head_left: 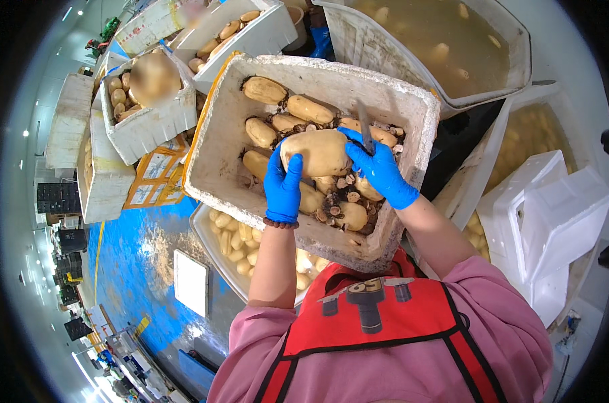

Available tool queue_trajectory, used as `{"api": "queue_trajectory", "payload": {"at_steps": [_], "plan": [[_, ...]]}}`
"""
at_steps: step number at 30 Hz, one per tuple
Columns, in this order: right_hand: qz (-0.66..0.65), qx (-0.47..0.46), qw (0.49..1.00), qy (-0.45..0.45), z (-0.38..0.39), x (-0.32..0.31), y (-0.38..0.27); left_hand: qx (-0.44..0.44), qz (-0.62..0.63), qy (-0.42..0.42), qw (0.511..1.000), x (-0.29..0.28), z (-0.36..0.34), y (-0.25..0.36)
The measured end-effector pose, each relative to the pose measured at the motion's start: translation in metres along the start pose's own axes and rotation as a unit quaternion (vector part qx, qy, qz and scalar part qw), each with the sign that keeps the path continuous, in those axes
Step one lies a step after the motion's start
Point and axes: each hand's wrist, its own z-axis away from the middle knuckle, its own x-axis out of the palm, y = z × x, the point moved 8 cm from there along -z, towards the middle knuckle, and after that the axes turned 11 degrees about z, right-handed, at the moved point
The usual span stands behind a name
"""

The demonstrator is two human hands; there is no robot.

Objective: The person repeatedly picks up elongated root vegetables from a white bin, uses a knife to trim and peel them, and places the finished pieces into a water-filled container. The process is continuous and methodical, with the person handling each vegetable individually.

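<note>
At the near edge, apron (418, 310): red with dark edging, worn over pink sleeves (499, 302).
Left grip (282, 185): wears a blue glove; curls firmly around the left end of the raised root (316, 152), with thumb bent over the top.
Right grip (384, 171): also gloved in blue; closes around the knife (364, 124), close against the root's right end. Cannot tell how hard it presses there.
Raised root: pale and plump, held roughly level above the box's contents, between both grips.
Knife: points away from the body, narrow and grey, with handle hidden in the glove.
Step in hand: looks like trimming or checking the right end, judging by the cut pieces (353, 197) below.
Next move: probably calls for a steady left hold, a turn of the blade toward that end, and left fingers well clear.
Foam box (412, 138): white and grimy, holding more roots (264, 90) among dark scraps.
Below, to the left: pale roots in a tub (208, 250).
Farther off: smaller root-filled boxes at upper left, a tub of murky water (439, 50) at upper right.
</note>
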Motion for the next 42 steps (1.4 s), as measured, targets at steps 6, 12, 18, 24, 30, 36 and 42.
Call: {"api": "queue_trajectory", "payload": {"at_steps": [6, 12, 18, 24, 30, 36, 42], "plan": [[0.127, -0.099, 0.987, 0.024, -0.001, -0.012, -0.024, -0.023, -0.061, -0.015, 0.998, -0.013, 0.005, -0.004], [0.183, -0.186, 0.964, -0.056, -0.019, -0.024, -0.028, -0.134, 0.084, -0.033, 0.987, -0.037, -0.001, -0.017], [0.351, -0.207, 0.9, -0.155, -0.01, 0.013, -0.06, -0.268, -0.006, -0.222, 0.937, 0.022, 0.021, -0.034], [0.392, -0.238, 0.889, 0.011, -0.006, -0.01, -0.045, -0.249, 0.096, -0.134, 0.954, 0.013, 0.022, -0.034], [0.573, -0.212, 0.791, -0.015, 0.006, 0.015, -0.034, -0.203, 0.033, -0.157, 0.966, 0.014, 0.024, -0.029], [0.556, -0.241, 0.795, -0.015, -0.004, 0.025, -0.031, -0.128, -0.039, -0.125, 0.983, 0.003, 0.027, -0.021], [0.568, -0.192, 0.796, -0.081, -0.044, 0.063, 0.007, -0.052, -0.139, -0.035, 0.988, -0.035, 0.015, -0.016]]}}
